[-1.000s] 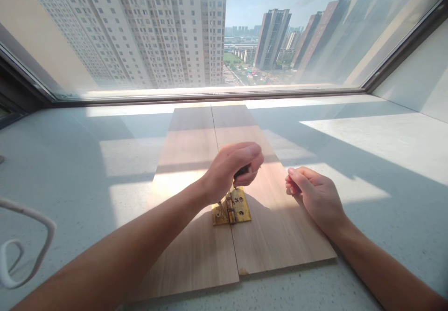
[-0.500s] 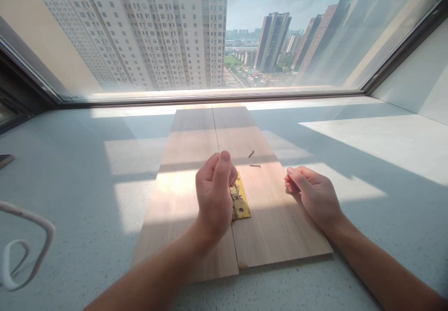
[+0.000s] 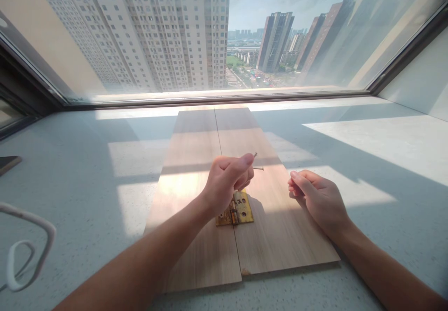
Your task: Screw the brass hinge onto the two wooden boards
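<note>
Two boards lay side by side on the bench point(image 3: 350, 138), long edges touching: the left board point(image 3: 189, 148) and the right board point(image 3: 280, 227), their far ends close to the window point(image 3: 224, 36) behind. A hinge point(image 3: 241, 208) lay across the seam toward the near end, one leaf on each board. The left grip point(image 3: 226, 185) sat over the hinge's far left part. The right grip point(image 3: 317, 199) rested at the right board's right edge, right of the hinge. Two screws point(image 3: 259, 168) lay on the right board just beyond the left grip. A looped cord point(image 3: 31, 236) lay on the bench far to the left, well apart from the boards.
</note>
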Demonstrator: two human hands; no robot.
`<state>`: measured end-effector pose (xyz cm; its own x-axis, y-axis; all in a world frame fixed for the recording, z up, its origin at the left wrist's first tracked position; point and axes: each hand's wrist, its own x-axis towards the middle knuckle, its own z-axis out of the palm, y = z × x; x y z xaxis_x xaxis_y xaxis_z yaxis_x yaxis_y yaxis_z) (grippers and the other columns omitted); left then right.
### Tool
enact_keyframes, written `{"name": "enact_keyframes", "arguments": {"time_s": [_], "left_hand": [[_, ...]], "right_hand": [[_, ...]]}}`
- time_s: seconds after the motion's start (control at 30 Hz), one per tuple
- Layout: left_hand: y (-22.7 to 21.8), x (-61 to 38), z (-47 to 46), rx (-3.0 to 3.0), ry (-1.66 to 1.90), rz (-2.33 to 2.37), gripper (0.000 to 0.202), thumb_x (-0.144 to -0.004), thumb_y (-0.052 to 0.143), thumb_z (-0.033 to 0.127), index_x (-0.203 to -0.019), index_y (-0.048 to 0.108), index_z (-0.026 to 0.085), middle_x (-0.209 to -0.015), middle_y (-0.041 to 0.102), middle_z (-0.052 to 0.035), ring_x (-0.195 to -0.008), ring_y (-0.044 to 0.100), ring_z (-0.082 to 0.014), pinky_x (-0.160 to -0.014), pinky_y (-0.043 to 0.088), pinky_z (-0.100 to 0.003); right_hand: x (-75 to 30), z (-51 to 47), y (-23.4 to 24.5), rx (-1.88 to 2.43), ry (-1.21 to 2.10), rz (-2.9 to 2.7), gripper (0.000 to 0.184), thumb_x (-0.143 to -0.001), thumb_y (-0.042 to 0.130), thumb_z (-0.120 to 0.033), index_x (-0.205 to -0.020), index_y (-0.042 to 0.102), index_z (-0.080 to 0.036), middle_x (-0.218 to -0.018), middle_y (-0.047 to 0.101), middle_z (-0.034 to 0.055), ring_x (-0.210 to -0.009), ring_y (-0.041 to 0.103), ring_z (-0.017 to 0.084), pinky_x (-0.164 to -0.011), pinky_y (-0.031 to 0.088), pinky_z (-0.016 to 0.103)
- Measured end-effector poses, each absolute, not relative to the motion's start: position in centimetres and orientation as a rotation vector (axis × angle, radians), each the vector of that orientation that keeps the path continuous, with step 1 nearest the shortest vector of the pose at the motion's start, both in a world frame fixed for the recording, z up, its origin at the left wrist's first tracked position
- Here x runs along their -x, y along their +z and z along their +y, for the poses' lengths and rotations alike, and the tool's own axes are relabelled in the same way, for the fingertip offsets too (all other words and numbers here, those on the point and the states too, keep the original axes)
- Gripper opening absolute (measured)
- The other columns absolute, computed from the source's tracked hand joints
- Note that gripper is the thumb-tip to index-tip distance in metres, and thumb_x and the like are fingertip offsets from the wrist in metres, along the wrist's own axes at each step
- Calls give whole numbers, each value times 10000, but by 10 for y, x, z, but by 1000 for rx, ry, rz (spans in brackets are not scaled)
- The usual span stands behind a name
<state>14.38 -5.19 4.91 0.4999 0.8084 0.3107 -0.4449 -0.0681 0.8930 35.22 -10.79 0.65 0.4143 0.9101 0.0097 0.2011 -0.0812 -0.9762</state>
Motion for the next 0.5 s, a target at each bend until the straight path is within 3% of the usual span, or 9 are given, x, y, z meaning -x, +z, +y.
{"name": "enact_keyframes", "arguments": {"time_s": [0.1,0.27,0.5], "left_hand": [[48,-146,-58,-1311,1208,520,599,-907,535,554,-452,445,175,-481,388,17,-487,371,-96,-501,294,-276],[52,-148,-76,-1318,1430,812,395,-894,630,446,-609,579,178,-519,526,12,-511,500,-110,-527,388,-264],[41,-154,-81,-1349,1441,601,540,-947,539,414,-531,278,190,-519,238,50,-491,229,-90,-453,179,-278]], "right_hand": [[-354,-109,6,1560,808,-1026,428,-766,691,-557,-570,625,-183,-587,561,24,-542,497,124,-490,395,245],[-354,-110,5,1571,787,-1047,418,-783,677,-534,-572,623,-178,-576,558,15,-549,499,118,-509,398,237],[-352,-108,5,1552,811,-1002,396,-769,695,-512,-571,621,-177,-575,556,8,-545,493,108,-511,397,224]]}}
